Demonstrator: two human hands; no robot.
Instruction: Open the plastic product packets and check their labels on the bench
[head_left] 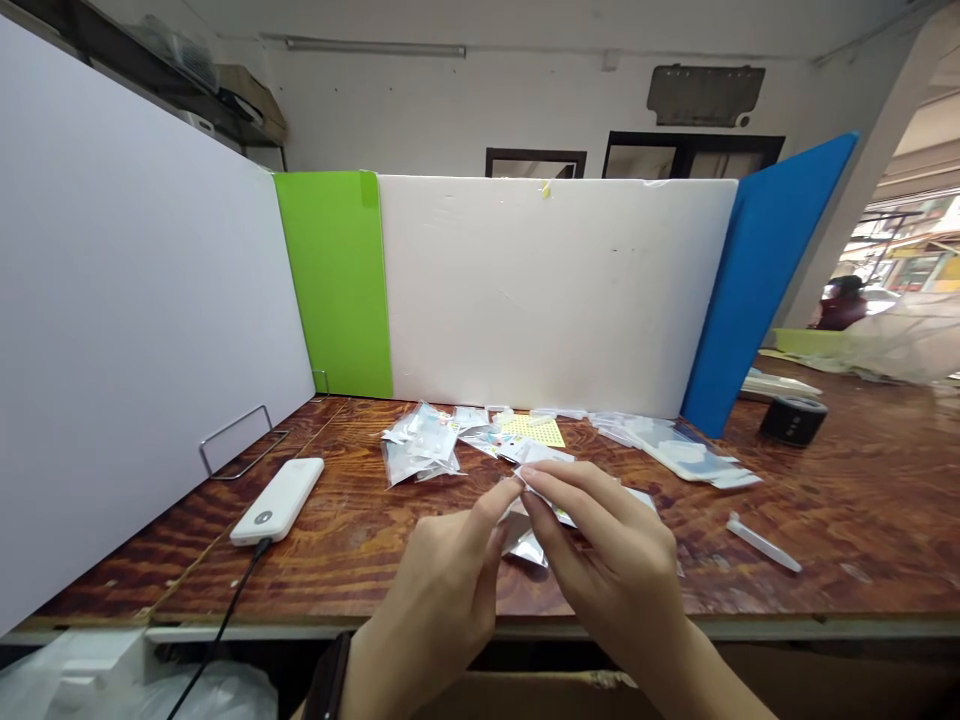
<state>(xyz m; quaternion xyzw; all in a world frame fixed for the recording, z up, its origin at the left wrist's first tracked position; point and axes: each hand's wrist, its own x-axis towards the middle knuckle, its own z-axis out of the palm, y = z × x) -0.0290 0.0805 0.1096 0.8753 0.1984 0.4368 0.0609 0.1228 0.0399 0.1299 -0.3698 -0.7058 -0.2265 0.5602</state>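
Note:
My left hand [450, 580] and my right hand [615, 550] meet fingertip to fingertip over the middle of the wooden table. Both are closed in a pinch around something small and whitish, mostly hidden by the fingers. Below the fingertips, a shiny clear packet [529, 548] shows between the hands; whether it joins what I pinch, I cannot tell. More flat packets lie partly behind my right hand. Just beyond the fingers is a yellow sheet of small round stickers [551, 432]. Left of it rests a pile of small clear plastic packets [421, 442].
A white power bank [281, 500] with a black cable [229, 610] lies at left. To the right are clear plastic bags [675, 452], a white pen-like stick [763, 545] and a black cylindrical device [793, 420]. White, green and blue panels [555, 290] wall the table's back and sides.

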